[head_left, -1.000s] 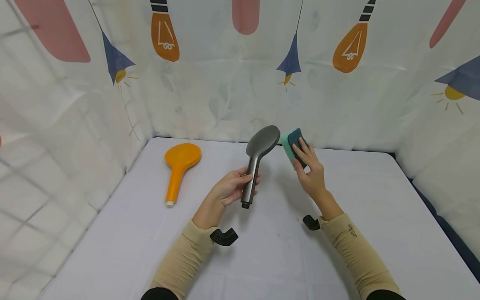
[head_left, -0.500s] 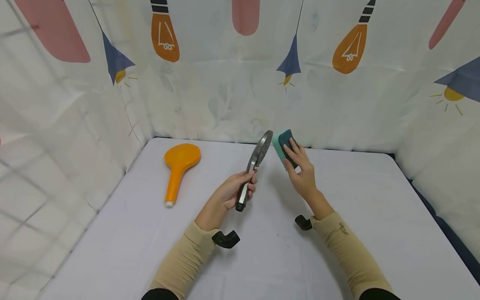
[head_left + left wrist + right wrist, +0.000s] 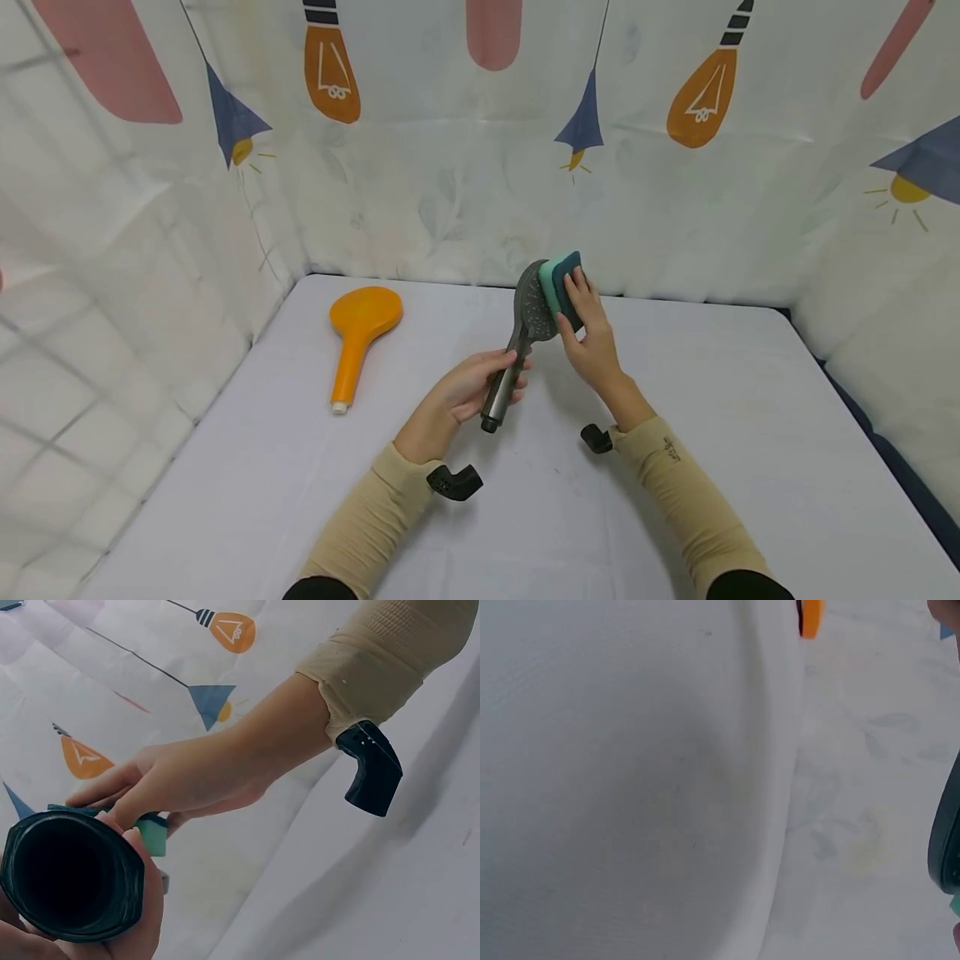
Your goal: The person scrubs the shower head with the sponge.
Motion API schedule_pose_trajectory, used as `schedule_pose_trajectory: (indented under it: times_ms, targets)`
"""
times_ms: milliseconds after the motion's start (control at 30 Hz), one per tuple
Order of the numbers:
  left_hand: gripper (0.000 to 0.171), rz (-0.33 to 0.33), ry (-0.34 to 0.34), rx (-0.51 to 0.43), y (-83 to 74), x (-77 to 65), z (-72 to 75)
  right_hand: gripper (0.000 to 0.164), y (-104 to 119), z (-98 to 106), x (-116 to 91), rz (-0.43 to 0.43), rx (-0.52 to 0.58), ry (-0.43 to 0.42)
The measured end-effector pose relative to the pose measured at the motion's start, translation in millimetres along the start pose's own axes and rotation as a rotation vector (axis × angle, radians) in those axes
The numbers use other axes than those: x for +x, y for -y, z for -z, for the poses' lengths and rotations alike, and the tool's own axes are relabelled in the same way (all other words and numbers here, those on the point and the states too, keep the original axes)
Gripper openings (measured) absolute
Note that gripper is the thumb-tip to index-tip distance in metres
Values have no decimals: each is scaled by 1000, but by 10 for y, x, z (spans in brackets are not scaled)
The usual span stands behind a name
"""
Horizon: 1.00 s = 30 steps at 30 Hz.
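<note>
My left hand (image 3: 476,385) grips the handle of a dark grey shower head (image 3: 534,304), raised over the table with its nozzle face turned toward the right. The hollow handle end (image 3: 71,877) fills the lower left of the left wrist view. In my right hand (image 3: 596,346) is a two-layer sponge (image 3: 558,287), light green with a dark teal side. Its light green side lies against the shower head's face. Only the shower head's edge (image 3: 946,840) and a sliver of the sponge show in the right wrist view.
An orange shower-head-shaped object (image 3: 360,333) with a white end lies on the white-covered table (image 3: 225,500) at the left. Behind the table hangs a pale curtain (image 3: 465,192) printed with lamps and bulbs. Dark camera mounts (image 3: 455,482) stick out at both wrists.
The shower head has turned so its nozzle face shows. My right hand has moved left, bringing the sponge from apart to against that face. The orange object has stayed put.
</note>
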<state>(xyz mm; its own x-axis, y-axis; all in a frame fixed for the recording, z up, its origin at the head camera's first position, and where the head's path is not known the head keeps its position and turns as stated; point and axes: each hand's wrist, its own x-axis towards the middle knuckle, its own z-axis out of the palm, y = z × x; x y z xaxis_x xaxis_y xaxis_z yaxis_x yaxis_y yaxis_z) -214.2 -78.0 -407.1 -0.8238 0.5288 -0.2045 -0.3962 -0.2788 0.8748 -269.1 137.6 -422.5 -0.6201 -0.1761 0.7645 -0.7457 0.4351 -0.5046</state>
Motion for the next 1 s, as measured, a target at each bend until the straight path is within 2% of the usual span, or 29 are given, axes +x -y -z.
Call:
schedule_pose_trajectory:
  times_ms: [233,367,433,500,633,733,867,933,1000]
  targets:
    - [46,-20,67,-35,14,-18,5,57,61,-45,-6,214,-102,12]
    - [45,-20,103,-96,17,-16,-6,54,65,-21,-14,325,-111,74]
    - [46,-2,118,-137,14,-15,-16,54,46,11,-1,352,-108,95]
    - [46,18,136,-181,9,-11,-24,53,13,48,22,353,-106,93]
    - [46,44,163,-237,7,4,-33,51,-67,106,74,285,-105,59]
    - [46,52,176,-234,14,11,-37,49,-114,131,93,190,-123,12]
    - [46,52,192,-186,27,16,-37,47,-118,141,100,79,-132,-43]
    - [46,45,188,-153,31,15,-27,47,-86,131,94,86,-128,-34]
    - [47,35,183,-120,35,15,-11,47,-28,116,92,150,-122,11]
